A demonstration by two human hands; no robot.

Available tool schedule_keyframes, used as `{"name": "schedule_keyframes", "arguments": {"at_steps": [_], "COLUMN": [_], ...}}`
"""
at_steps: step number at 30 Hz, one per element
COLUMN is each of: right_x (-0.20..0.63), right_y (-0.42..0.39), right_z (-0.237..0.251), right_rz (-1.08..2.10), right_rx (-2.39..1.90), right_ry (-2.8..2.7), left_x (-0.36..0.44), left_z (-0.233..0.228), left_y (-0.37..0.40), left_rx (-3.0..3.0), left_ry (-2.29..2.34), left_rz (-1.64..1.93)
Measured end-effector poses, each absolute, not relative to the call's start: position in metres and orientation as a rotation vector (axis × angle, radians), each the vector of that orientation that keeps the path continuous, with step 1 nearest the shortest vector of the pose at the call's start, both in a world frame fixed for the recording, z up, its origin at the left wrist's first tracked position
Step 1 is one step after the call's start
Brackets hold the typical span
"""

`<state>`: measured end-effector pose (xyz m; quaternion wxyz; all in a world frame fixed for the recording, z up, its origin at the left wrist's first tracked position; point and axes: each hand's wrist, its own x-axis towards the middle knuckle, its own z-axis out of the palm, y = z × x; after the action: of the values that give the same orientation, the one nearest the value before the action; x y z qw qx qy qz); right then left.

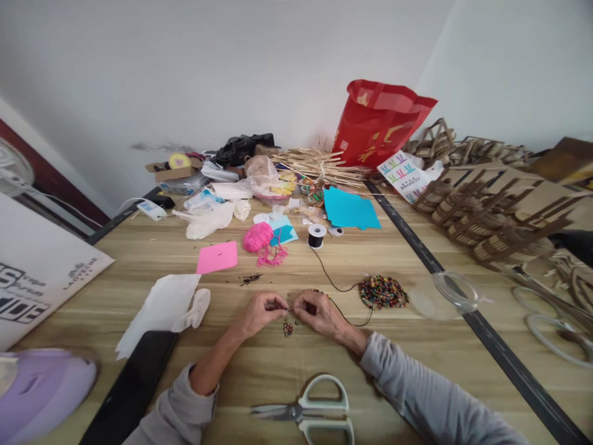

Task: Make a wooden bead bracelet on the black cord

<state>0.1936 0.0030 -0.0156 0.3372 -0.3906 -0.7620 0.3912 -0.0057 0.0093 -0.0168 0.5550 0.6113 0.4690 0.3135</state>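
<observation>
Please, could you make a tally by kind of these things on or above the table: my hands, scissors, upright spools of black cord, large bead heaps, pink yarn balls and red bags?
Left hand and right hand: 2
Scissors: 1
Upright spool of black cord: 1
Large bead heap: 1
Pink yarn ball: 1
Red bag: 1
Total: 7

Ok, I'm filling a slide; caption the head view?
Left hand and right hand close together beside loose beads, scissors nearer the camera, heaped colourful beads to the right.
</observation>
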Motion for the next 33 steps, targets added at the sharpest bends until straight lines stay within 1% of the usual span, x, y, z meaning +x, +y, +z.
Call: {"name": "schedule_keyframes", "arguments": {"at_steps": [19,33], "right_x": [0.1945,0.1953], "right_y": [0.0044,0.0062], "right_z": [-0.0153,-0.0159], "right_rz": [1.026,0.974], "right_rx": [-0.994,-0.933], "right_ry": [-1.991,-2.046], "left_x": [-0.0049,-0.0042], "left_z": [-0.0159,-0.0206], "left_y": [0.0098,0.0111], "left_rx": [1.432,1.396], "left_ry": [1.106,1.1], "left_rz": [0.719,0.749]}}
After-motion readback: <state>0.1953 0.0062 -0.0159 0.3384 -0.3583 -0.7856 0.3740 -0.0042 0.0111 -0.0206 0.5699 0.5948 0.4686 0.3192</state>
